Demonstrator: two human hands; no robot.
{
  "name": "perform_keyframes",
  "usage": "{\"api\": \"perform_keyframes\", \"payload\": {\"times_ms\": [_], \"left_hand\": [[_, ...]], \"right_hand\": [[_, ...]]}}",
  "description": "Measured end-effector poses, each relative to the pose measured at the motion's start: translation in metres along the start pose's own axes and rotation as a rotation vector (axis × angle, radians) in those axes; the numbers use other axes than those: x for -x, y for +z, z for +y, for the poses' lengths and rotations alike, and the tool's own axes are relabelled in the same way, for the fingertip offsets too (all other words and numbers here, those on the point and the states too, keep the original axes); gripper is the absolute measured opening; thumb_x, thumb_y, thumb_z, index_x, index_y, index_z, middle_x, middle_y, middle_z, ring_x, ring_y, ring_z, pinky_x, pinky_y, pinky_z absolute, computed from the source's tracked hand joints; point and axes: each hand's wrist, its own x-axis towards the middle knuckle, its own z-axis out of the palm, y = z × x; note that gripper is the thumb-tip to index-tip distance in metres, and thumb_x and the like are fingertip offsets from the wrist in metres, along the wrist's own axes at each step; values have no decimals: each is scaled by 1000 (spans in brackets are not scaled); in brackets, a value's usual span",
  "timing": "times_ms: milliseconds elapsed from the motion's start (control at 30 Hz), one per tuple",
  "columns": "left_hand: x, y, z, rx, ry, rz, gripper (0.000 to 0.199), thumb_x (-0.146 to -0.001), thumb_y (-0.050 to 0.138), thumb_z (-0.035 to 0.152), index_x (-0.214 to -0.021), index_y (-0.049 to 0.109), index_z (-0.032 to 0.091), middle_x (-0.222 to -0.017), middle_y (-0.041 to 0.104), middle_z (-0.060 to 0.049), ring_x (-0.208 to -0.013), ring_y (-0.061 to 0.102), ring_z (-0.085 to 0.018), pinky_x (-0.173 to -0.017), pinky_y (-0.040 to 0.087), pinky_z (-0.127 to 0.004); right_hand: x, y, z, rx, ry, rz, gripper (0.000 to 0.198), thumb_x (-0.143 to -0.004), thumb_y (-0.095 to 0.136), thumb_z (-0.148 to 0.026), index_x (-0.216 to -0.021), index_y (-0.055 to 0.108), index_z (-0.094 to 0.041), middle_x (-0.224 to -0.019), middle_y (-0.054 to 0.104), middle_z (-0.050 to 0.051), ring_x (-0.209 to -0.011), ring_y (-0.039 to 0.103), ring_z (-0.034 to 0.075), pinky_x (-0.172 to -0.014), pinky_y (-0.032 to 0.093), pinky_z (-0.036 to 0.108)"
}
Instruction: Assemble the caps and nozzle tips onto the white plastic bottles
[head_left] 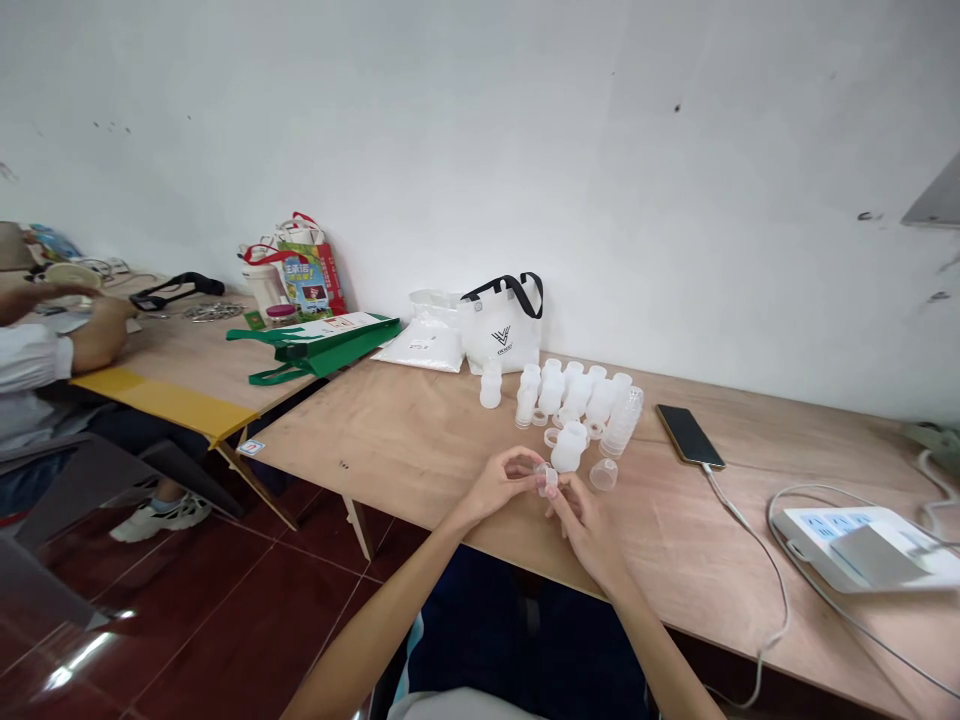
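My left hand [501, 484] and my right hand [585, 524] meet near the table's front edge. Between their fingertips is a small translucent plastic cap [548, 479], pinched from both sides. Just beyond it stands a frosted white bottle [568, 450], with a translucent ring [552, 437] beside it. To the right a clear plastic cup [603, 474] rests on the wood. Behind are several frosted bottles [553, 385] in a group, a stack of clear cups [624, 422] and loose rings. One more frosted bottle [490, 386] stands apart on the left.
A white bag with black handles [501, 335] and a white plastic packet [427, 340] sit against the wall. Right of the bottles lie a cabled phone [688, 434] and a white power strip [862, 550]. A green bag [322, 350] and a seated person [45, 370] are at the left table.
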Motion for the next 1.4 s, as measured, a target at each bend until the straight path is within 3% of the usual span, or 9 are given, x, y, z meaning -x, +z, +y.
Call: {"api": "perform_keyframes", "payload": {"times_ms": [200, 333, 500, 600, 700, 833, 1033, 1267, 1400], "left_hand": [[-3, -1, 3, 87, 6, 103, 41, -73, 85, 46, -94, 71, 14, -130, 66, -12, -87, 70, -16, -79, 59, -32], [-2, -8, 14, 106, 2, 203, 40, -74, 84, 45, -94, 69, 14, -108, 70, -9, -85, 68, -16, -75, 62, -32], [6, -14, 30, 58, -23, 43, 38, -76, 84, 43, -94, 69, 14, -87, 69, -4, -73, 67, -14, -75, 60, -32], [11, -8, 34, -43, -26, -51, 36, -79, 81, 45, -95, 70, 14, -83, 69, -3, -73, 65, -14, -73, 58, -29], [13, 3, 32, -110, -16, -36, 37, -80, 78, 47, -96, 66, 16, -85, 65, -2, -71, 62, -13, -66, 56, -27], [11, 11, 26, -164, -10, 46, 38, -80, 76, 46, -101, 59, 19, -83, 56, 3, -62, 53, -9, -55, 51, -23], [11, 8, 25, -294, -14, 15, 28, -87, 68, 44, -97, 60, 19, -89, 65, -2, -74, 61, -14, -63, 50, -24], [12, 7, 28, -297, -21, -23, 24, -87, 68, 39, -99, 60, 19, -95, 66, -2, -77, 61, -15, -65, 49, -25], [13, 6, 31, -311, -36, 33, 21, -86, 66, 35, -89, 53, 19, -84, 60, 1, -74, 58, -13, -62, 46, -22]], "right_hand": [[-2, 1, 8, -74, -7, 27, 39, -101, 44, -63, -95, 55, -26, -74, 61, -1, -54, 50, 15, -54, 40, 29], [-4, 2, 15, -81, 8, 40, 39, -100, 45, -64, -96, 54, -26, -75, 64, -1, -54, 52, 16, -54, 42, 29], [-6, 2, 17, -174, 48, 7, 39, -100, 45, -65, -99, 52, -27, -79, 65, 0, -53, 53, 15, -51, 45, 30], [-5, 3, 13, -255, 41, -27, 37, -98, 49, -64, -104, 50, -27, -88, 68, 4, -64, 62, 18, -50, 49, 30], [-3, 3, 8, -295, 23, -33, 39, -97, 53, -62, -113, 48, -27, -98, 70, 7, -74, 67, 21, -49, 51, 30], [-2, 2, 3, -302, 23, -20, 46, -97, 53, -61, -126, 50, -26, -89, 70, 5, -64, 64, 18, -50, 52, 29], [-2, 0, 2, -282, 40, -55, 48, -98, 50, -64, -128, 56, -27, -81, 67, 1, -58, 61, 16, -53, 52, 30], [-5, 2, 7, -201, -24, -30, 39, -97, 54, -59, -117, 63, -27, -124, 67, 10, -92, 68, 23, -59, 56, 30], [-5, 2, 10, -132, -45, 71, 38, -97, 56, -57, -122, 61, -28, -128, 63, 11, -111, 64, 27, -65, 59, 31]]}}
